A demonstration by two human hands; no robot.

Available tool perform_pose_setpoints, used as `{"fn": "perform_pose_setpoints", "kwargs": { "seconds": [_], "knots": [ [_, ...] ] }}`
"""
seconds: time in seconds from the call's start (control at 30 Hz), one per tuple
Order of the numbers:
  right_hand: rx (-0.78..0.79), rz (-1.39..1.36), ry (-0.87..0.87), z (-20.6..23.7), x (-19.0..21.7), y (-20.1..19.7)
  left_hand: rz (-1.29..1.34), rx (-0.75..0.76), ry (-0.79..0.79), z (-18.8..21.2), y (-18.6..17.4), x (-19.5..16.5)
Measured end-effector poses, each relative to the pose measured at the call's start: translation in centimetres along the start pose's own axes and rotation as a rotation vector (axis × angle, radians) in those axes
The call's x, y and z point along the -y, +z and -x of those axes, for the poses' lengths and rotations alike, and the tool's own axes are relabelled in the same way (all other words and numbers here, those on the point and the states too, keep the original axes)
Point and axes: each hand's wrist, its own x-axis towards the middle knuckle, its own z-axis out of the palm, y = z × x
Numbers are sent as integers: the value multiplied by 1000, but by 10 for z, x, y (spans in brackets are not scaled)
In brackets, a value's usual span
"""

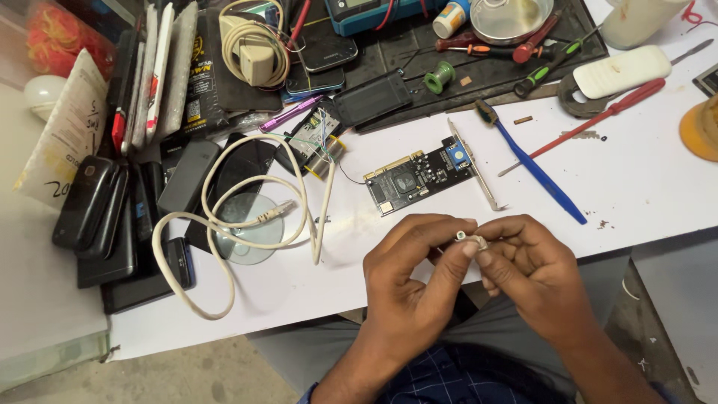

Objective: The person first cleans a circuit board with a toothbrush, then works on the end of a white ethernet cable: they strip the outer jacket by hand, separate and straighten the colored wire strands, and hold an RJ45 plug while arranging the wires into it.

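on white cluttered workbench (643,187), hands pinch plug (471,239).

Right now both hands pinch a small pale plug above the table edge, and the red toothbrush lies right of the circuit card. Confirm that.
Wrong colour: the head view shows a blue toothbrush right of the circuit card. The left hand and right hand do pinch the small pale plug.

Glossy plastic cable (224,224), matt white table (643,179)

A white worktable (643,187) is covered with clutter: a black expansion card (419,179), a blue toothbrush (532,164), a red screwdriver (591,126), a looped cream cable (239,224), stacked black phones (105,217) and a black mat (449,45).
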Motion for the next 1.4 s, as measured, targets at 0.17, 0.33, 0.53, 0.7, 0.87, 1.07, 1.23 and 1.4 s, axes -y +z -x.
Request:
{"fn": "perform_pose_setpoints", "kwargs": {
  "seconds": [0.17, 0.33, 0.53, 0.7, 0.87, 1.07, 1.23, 1.4],
  "knots": [
    [-2, -9, -40, 4, 2, 2, 225, -43, -238, 0, -4, 12],
    [-29, -7, -125, 9, 7, 10, 337, -21, -388, 0, -2, 25],
    [-39, 228, -230, 7, 24, 21, 320, 43, -424, 17, 1, 34],
    [-445, 963, -362, -9, 46, -13, 298, -94, -444, 18, -23, 42],
    [-433, 1156, -347, -21, 49, -41, 112, -80, -388, 19, -28, 40],
    [-354, 1003, -270, -24, 51, -63, 141, -83, -363, 16, -26, 43],
    [-328, 1090, -361, -27, 56, -93, 214, -74, -458, 16, -24, 46],
    [-281, 1400, -476, -56, 57, -115, 254, -63, -519, 14, -22, 44]
  ]
}}
